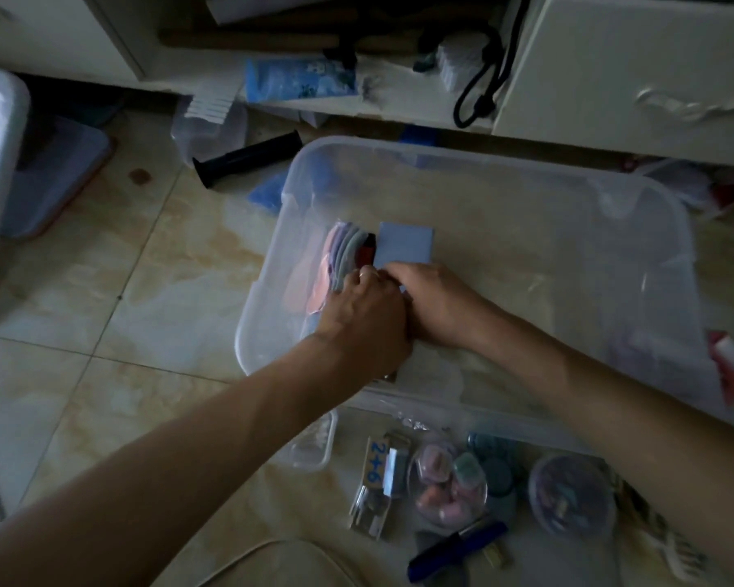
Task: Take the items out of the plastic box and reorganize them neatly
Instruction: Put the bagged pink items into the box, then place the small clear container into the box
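Both forearms reach in from the near edge of the picture to the clear box [611,213] on the tiled floor [102,290]. Left hand [367,319] is curled at a row of round coloured pads [344,256] standing on edge by the box's left wall; what the fingers pinch is hidden. Right hand [433,305] touches the left one, fingers bent onto the near edge of a blue-grey card [405,243]; whether it truly grips I cannot tell. Just outside the box's near wall lie a number card [376,461], a jar [448,487] and a dark pen [456,550], all dim. Farther, a black tube [246,158] lies by a white cabinet [628,65], cut off at the top.
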A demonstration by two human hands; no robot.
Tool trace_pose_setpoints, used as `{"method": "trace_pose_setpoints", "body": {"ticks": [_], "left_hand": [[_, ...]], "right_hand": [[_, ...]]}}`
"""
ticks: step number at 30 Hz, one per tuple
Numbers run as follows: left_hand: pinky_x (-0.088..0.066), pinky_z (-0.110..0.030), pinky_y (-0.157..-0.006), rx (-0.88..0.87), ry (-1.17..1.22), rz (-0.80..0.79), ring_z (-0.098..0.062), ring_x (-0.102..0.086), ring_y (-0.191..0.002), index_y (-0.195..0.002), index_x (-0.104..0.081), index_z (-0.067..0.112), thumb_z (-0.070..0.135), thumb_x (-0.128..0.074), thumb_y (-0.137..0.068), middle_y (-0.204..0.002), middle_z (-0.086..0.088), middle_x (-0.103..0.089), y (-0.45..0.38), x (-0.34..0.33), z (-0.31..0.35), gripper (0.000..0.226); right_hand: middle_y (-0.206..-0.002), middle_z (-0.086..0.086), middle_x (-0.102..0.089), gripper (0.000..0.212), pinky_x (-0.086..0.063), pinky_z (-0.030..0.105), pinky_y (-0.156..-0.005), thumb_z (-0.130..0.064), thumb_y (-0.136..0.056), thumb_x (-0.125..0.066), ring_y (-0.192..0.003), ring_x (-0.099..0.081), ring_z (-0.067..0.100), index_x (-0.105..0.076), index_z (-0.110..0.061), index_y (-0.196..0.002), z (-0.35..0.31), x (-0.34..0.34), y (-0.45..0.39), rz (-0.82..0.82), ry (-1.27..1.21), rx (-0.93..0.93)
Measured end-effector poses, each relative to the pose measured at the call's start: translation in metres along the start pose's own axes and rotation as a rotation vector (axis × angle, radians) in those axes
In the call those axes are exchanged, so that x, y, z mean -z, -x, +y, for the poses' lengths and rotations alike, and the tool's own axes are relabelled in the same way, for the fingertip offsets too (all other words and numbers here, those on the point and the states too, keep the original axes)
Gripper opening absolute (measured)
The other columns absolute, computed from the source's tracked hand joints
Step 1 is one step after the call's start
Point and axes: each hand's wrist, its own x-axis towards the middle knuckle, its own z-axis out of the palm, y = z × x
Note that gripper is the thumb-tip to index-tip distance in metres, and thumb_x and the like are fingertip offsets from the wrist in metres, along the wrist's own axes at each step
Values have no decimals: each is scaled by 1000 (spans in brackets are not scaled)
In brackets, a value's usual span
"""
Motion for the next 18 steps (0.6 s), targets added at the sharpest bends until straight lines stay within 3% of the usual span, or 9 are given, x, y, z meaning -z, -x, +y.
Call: {"method": "trace_pose_setpoints", "body": {"ticks": [3,10,14,18], "left_hand": [[-48,-37,-87,-28,32,119,-32,-50,-115,-130,-52,5,25,-58,-81,-125,-17,-50,10,15,12,53],[-45,-37,-95,-54,-2,282,-31,-47,-117,-138,-41,3,26,-63,-81,-129,-18,-47,65,65,58,65],[-47,-36,-94,-22,-71,338,-28,-50,-116,-139,-42,7,28,-65,-85,-133,-16,-47,116,80,71,62],[-56,-36,-72,-8,-131,232,-29,-63,-96,-126,-61,4,33,-82,-66,-118,-19,-61,173,56,62,70]], "right_hand": [[-108,18,-69,21,-33,24,-68,-3,-87,-55,-103,-64,33,-62,-3,-106,-8,12,20,128,-40,8],[-106,7,-70,31,-53,39,-80,-7,-82,-64,-98,-67,27,-60,-13,-113,-45,56,84,305,48,15],[-104,-2,-66,23,-48,23,-73,-16,-94,-63,-88,-61,13,-56,-20,-116,-78,53,131,366,20,13],[-118,-4,-61,28,-51,25,-84,-24,-99,-54,-101,-62,12,-47,-26,-126,-108,21,173,251,-36,44]]}}
